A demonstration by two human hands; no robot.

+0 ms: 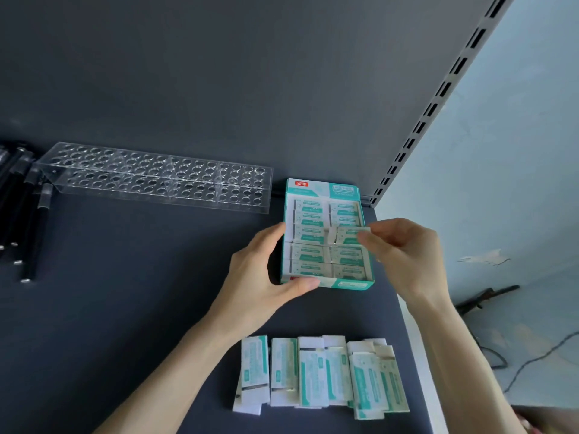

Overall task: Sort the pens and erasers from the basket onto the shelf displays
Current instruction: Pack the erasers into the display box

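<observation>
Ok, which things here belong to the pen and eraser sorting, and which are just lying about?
Job: eraser box, held by left hand; eraser pinched in right hand; loose erasers in front; clear pen rack; black pens at left.
Lying about: cable and dark object on the floor, right.

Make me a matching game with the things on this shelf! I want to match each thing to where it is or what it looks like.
Things:
1. pen holder
2. black pens
3. loose erasers
4. eraser box

Clues:
a. held by the left hand
b. see-through, full of round holes
c. lying at the far left
d. in a row along the near edge

Pairs: 1-b, 2-c, 3-d, 4-a
</observation>
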